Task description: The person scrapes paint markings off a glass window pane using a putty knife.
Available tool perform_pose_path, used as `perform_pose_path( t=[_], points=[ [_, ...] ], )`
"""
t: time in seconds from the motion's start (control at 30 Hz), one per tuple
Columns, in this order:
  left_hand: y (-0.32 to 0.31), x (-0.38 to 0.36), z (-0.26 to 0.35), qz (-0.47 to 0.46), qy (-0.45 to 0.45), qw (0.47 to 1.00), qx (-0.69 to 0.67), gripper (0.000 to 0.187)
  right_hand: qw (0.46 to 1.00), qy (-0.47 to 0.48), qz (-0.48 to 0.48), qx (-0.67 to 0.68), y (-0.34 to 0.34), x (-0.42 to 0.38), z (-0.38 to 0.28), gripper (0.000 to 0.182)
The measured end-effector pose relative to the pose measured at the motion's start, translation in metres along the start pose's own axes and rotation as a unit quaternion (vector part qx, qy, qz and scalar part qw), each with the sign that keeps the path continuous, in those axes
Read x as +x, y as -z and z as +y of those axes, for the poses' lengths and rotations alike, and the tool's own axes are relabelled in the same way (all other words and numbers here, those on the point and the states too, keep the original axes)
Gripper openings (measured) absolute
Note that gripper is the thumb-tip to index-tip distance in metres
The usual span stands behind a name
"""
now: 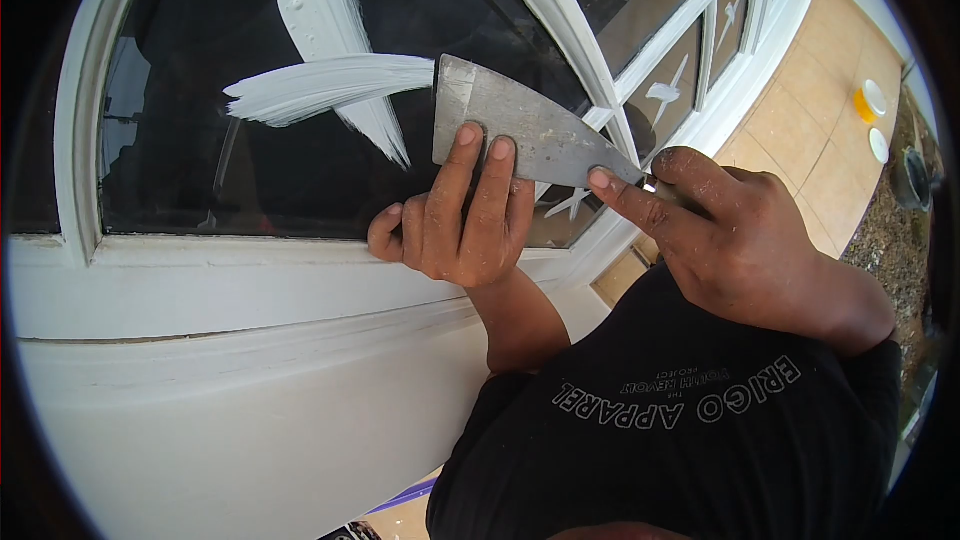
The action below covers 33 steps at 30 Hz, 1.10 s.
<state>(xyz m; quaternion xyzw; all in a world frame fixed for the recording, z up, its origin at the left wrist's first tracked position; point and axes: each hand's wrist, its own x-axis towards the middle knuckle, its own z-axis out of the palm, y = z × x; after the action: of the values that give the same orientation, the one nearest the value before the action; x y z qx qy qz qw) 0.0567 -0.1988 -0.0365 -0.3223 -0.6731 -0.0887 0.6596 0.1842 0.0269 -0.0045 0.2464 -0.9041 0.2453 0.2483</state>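
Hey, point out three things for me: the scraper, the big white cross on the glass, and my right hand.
Scraper [535,125]: head view, on its flat metal blade.
Big white cross [352,86]: head view, where its two strokes overlap.
Right hand [735,230]: head view, on the back of it.

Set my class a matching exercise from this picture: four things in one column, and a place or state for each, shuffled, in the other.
Things
1. Scraper
2. Large white cross
3. Black T-shirt
4. Yellow-and-white tub

Places and states
A. On the tiled floor
B. Bears outlined lettering
C. Touched by the left hand and the right hand
D. On a dark glass pane

Pairs: 1-C, 2-D, 3-B, 4-A
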Motion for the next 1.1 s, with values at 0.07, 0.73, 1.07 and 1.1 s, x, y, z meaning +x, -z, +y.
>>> perform_pose_path(
  t=[0.07,0.73,1.07,1.1],
  points=[
    [0.0004,-0.0004,-0.0002,0.001,-0.002,1.000,0.001,0.028,1.000,0.005,-0.002,-0.005,-0.0006,0.0006,0.0000,0.063],
    [0.0004,-0.0020,-0.0009,0.008,0.003,1.000,0.000,0.029,1.000,0.002,-0.010,0.004,-0.0021,0.0029,-0.0020,0.064],
    [0.0014,0.0036,-0.0023,-0.008,-0.036,0.999,0.003,0.043,1.000,-0.002,0.008,0.009,0.0019,0.0013,-0.0015,0.064],
    [0.0010,0.0033,-0.0023,-0.008,-0.039,0.999,0.006,0.043,1.000,-0.009,0.005,0.016,0.0026,0.0010,-0.0015,0.064]
  ],
)
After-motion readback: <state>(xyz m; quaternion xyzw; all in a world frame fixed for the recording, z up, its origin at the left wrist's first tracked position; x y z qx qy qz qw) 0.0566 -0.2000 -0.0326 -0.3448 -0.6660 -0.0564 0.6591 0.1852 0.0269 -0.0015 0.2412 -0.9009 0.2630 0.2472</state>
